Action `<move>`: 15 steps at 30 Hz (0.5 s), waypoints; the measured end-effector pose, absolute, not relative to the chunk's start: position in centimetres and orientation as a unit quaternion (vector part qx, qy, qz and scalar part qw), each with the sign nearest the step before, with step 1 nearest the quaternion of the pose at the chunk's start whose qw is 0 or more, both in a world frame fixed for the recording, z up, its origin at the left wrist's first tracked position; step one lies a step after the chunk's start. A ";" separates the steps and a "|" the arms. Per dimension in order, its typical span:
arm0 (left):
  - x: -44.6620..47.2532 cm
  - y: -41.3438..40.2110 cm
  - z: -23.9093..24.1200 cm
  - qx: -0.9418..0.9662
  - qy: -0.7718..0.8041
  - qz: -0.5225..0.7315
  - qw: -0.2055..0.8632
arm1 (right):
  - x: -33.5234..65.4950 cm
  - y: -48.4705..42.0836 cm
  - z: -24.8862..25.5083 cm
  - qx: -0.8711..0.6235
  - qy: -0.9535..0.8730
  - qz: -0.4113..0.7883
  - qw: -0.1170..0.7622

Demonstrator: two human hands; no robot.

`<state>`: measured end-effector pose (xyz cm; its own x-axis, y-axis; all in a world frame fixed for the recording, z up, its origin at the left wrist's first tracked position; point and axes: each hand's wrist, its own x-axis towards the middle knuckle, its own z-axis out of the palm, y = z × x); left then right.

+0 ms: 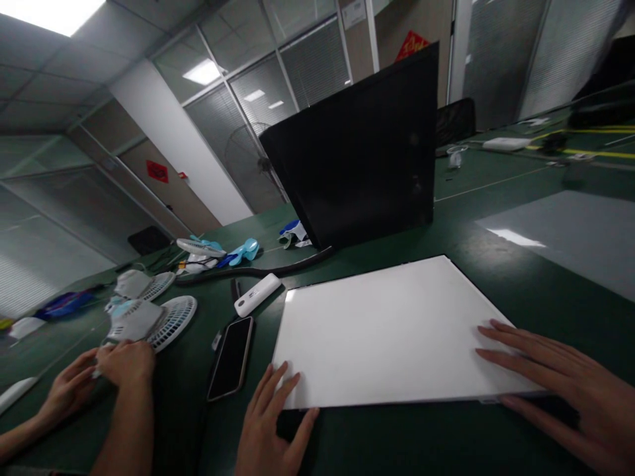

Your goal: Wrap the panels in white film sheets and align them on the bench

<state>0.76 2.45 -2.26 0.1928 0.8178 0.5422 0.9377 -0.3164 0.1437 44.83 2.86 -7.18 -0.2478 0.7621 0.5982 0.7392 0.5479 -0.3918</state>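
Note:
A flat white rectangular panel (pixel 387 337) with thin dark edges lies on the green table in front of me. My left hand (pixel 272 423) is at its near left corner, fingers spread, the fingertips over the left edge and the thumb by the front edge. On the right side, my right hand (pixel 560 383) has its fingers stretched out flat over the panel's surface, while its thumb lies low along the front edge. Whether that thumb reaches under the panel I cannot tell.
Behind the panel stands a large black screen (pixel 362 152), tilted. To the left are a phone (pixel 232 357) and a white oblong device (pixel 258 294). Another person's hands (pixel 114 370) work at a white fan (pixel 149 320). A translucent sheet (pixel 570 231) lies at the right.

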 end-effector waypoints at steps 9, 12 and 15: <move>0.6 2.5 -1.7 -0.775 -0.567 -0.262 0.095 | 52.6 2.1 -8.1 -0.545 -0.805 -0.058 0.227; 0.6 2.5 -1.8 -0.771 -0.570 -0.270 0.085 | 52.5 2.0 -8.5 -0.545 -0.806 -0.055 0.224; 0.5 2.5 -2.0 -0.769 -0.568 -0.279 0.092 | 52.2 2.1 -8.0 -0.552 -0.794 -0.061 0.247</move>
<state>0.52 2.49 -2.04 0.1987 0.8224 0.5331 0.9248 -0.3375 0.1759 52.18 2.15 -7.95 -0.2687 0.8468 0.4591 0.9069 0.3830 -0.1758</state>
